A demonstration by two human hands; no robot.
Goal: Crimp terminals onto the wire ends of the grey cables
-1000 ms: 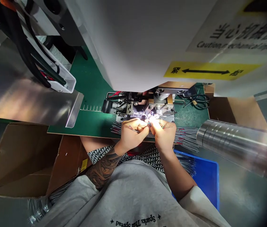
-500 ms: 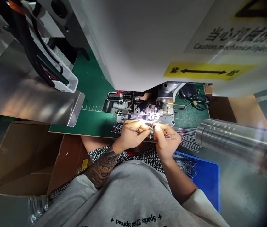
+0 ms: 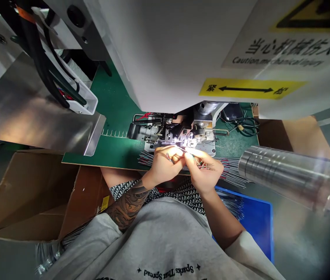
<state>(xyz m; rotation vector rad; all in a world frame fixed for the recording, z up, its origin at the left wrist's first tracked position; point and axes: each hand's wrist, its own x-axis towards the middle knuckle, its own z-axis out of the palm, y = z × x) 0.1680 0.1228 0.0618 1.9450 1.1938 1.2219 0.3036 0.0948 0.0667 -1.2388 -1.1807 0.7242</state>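
Observation:
My left hand (image 3: 167, 164) and my right hand (image 3: 204, 169) meet in front of the lit crimping machine head (image 3: 182, 136). Thumb and fingers of both are pinched together on thin wire ends, which the fingertips mostly cover. Several thin wires with bare metal tips (image 3: 207, 166) stick out across my right palm. A few short wire ends (image 3: 168, 157) show between the fingers of my left hand. Beneath and behind both hands, a bundle of grey cables (image 3: 232, 171) with some red ends lies along the front edge of the green table (image 3: 118, 153).
A strip of metal terminals (image 3: 114, 133) runs into the machine from the left. The white machine housing (image 3: 165, 58) hangs overhead. A metal cylinder (image 3: 284, 171) juts in from the right. A cardboard box (image 3: 25, 194) stands lower left, a blue bin (image 3: 260, 221) lower right.
My right hand has moved left and closed up against my left hand. The coloured wires that showed between the fingertips are now mostly covered by the fingers.

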